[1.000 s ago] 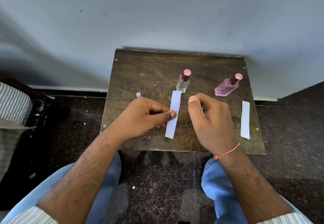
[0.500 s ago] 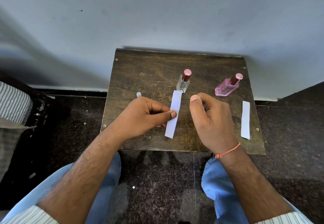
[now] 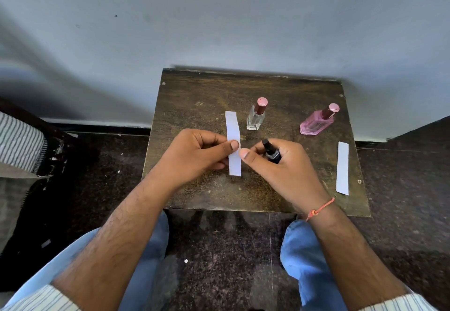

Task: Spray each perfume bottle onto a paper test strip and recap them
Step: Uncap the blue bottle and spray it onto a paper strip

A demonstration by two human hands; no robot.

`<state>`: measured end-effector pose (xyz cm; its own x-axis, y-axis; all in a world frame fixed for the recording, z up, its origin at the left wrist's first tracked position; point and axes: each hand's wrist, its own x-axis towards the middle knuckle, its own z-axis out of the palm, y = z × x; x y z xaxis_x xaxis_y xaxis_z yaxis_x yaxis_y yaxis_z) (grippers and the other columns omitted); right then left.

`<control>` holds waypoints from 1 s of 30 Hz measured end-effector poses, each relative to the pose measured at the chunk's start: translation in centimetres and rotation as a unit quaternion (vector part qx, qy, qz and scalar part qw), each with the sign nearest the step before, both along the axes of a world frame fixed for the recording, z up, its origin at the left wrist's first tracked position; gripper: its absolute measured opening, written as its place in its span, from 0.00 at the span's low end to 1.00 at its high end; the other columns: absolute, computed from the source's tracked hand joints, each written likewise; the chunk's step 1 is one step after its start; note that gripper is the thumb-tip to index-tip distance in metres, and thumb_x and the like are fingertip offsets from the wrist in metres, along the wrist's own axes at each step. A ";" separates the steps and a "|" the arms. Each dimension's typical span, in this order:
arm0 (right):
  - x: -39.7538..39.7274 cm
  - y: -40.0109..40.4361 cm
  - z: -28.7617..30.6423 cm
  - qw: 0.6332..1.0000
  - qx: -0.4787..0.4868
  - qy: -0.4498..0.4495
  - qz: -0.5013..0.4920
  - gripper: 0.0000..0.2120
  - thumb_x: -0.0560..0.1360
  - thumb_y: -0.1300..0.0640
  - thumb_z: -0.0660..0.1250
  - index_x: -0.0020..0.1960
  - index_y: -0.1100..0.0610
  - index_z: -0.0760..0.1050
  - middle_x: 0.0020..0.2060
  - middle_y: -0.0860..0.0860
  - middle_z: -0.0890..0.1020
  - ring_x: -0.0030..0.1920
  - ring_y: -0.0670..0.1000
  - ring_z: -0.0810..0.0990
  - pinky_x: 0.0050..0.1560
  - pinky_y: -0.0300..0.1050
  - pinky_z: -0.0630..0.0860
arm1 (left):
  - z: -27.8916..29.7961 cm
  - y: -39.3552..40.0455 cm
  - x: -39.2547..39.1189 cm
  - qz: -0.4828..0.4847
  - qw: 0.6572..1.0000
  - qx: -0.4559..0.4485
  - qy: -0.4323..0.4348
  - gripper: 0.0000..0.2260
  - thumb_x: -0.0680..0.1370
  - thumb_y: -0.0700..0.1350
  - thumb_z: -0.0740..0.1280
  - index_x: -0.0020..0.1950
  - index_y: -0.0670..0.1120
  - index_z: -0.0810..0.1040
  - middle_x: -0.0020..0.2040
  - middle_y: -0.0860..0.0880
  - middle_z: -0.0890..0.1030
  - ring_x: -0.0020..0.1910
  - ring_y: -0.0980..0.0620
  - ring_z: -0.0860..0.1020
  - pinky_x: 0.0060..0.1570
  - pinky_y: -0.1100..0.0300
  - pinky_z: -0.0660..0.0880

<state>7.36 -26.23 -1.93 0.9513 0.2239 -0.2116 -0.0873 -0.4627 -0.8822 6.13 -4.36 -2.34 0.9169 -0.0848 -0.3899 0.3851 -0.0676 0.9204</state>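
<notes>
My left hand (image 3: 197, 154) pinches a white paper strip (image 3: 232, 125) between thumb and fingers, holding it upright above the small wooden table (image 3: 194, 96). In my right hand (image 3: 287, 174) is a small dark spray bottle (image 3: 270, 151); its black nozzle is uncapped and points up and left, close to the strip. My right thumb tip touches the strip's edge. A clear bottle with a pink-topped maroon cap (image 3: 255, 118) stands just behind the strip. Further right stands a capped pink bottle (image 3: 316, 123). A second paper strip (image 3: 342, 168) lies flat near the table's right edge.
The table stands against a pale wall (image 3: 219, 18) on a dark speckled floor (image 3: 401, 189). My knees in blue trousers (image 3: 302, 249) sit below its front edge. A striped cloth (image 3: 19, 140) lies on something dark at the far left.
My right hand has turned, so the dark bottle's nozzle now shows, and its thumb has come up against the strip. The strip has shifted left and stands more upright.
</notes>
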 end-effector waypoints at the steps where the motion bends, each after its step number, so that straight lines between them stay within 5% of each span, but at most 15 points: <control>1: 0.0 0.1 0.0 1.000 0.004 0.012 0.003 0.13 0.77 0.42 0.78 0.44 0.51 0.86 0.31 0.42 0.82 0.33 0.42 0.76 0.38 0.46 0.73 | 0.0 0.0 0.0 0.010 1.000 -0.014 0.013 0.05 0.81 0.45 0.75 0.52 0.46 0.91 0.48 0.43 0.91 0.47 0.48 0.87 0.47 0.62 0.85; 5: -0.1 0.5 -0.2 0.997 0.047 0.062 0.006 0.05 0.78 0.49 0.78 0.48 0.50 0.89 0.42 0.47 0.89 0.43 0.43 0.84 0.49 0.48 0.80 | 0.1 0.0 0.0 0.018 0.997 -0.049 0.052 0.07 0.79 0.47 0.75 0.52 0.46 0.91 0.49 0.40 0.90 0.45 0.50 0.86 0.47 0.62 0.86; 10: 0.0 0.6 -0.6 0.993 0.091 0.072 -0.005 0.02 0.78 0.54 0.78 0.47 0.51 0.89 0.42 0.46 0.89 0.43 0.41 0.83 0.50 0.39 0.78 | 0.2 0.1 0.0 0.011 0.998 -0.035 0.057 0.08 0.79 0.47 0.76 0.53 0.45 0.90 0.42 0.45 0.88 0.40 0.55 0.84 0.45 0.63 0.85; 13: 0.1 1.0 -1.1 0.993 0.092 0.070 -0.013 0.03 0.78 0.55 0.79 0.46 0.52 0.89 0.42 0.45 0.89 0.43 0.40 0.83 0.48 0.34 0.77 | 0.8 1.2 0.0 0.005 0.997 0.060 0.045 0.11 0.81 0.54 0.74 0.50 0.48 0.90 0.42 0.50 0.90 0.33 0.58 0.80 0.34 0.64 0.81; 15: 0.2 1.3 -1.4 0.994 0.081 0.071 -0.018 0.04 0.78 0.55 0.79 0.45 0.53 0.89 0.42 0.44 0.89 0.41 0.38 0.82 0.45 0.31 0.75 | 0.7 2.6 0.1 0.032 0.978 0.208 0.005 0.13 0.80 0.59 0.73 0.45 0.52 0.89 0.40 0.56 0.89 0.27 0.62 0.75 0.29 0.68 0.73; 18: 0.4 2.2 -2.0 0.994 0.068 0.078 -0.023 0.05 0.78 0.53 0.79 0.44 0.53 0.89 0.42 0.43 0.90 0.42 0.39 0.83 0.46 0.34 0.77 | 0.1 4.7 -0.1 0.093 0.926 0.363 -0.038 0.09 0.78 0.60 0.76 0.49 0.56 0.84 0.39 0.56 0.84 0.34 0.62 0.79 0.35 0.64 0.73; 23: 0.5 4.3 -2.5 0.994 0.052 0.087 -0.039 0.06 0.77 0.51 0.79 0.43 0.51 0.89 0.42 0.46 0.90 0.46 0.47 0.87 0.52 0.48 0.80 | -0.7 4.7 0.0 0.029 0.901 0.429 -0.058 0.24 0.78 0.57 0.76 0.73 0.62 0.76 0.44 0.57 0.80 0.43 0.61 0.79 0.39 0.60 0.74; 30: 0.9 6.3 -3.0 0.995 -0.022 0.088 -0.028 0.08 0.76 0.47 0.79 0.40 0.49 0.87 0.34 0.44 0.86 0.38 0.46 0.81 0.43 0.48 0.75 | -0.8 4.5 1.1 0.029 0.889 0.453 -0.065 0.09 0.81 0.57 0.73 0.61 0.62 0.85 0.41 0.59 0.81 0.42 0.61 0.79 0.41 0.58 0.79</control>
